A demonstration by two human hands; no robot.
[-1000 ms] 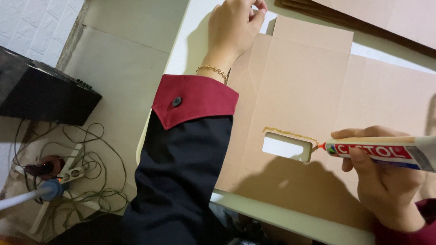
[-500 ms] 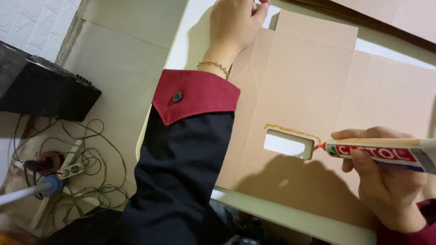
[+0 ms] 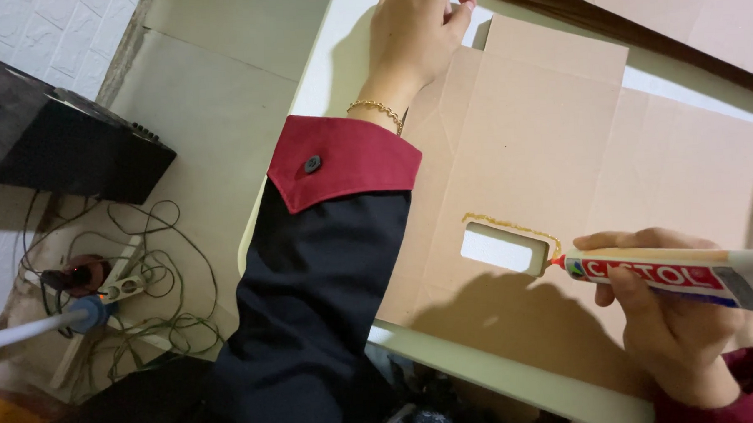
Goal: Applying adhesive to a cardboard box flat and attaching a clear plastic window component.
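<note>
Floor, far left: a black box [image 3: 65, 143] sits beside a tangle of cables [image 3: 145, 286].
Left hand [image 3: 416, 35]: pressed flat on the far edge of the cardboard sheet [image 3: 540, 131], grasping nothing.
Cardboard sheet: lies flat on the white table [image 3: 482, 375]; likely light, stiff, easily creased, best pinned down at its edges.
Window cutout [image 3: 503, 249]: a glue bead [image 3: 510, 225] edges its top.
Right hand [image 3: 672, 318]: clenched around the glue tube [image 3: 671, 272], nozzle at the cutout's right corner; tube probably soft, best gripped mid-body.
</note>
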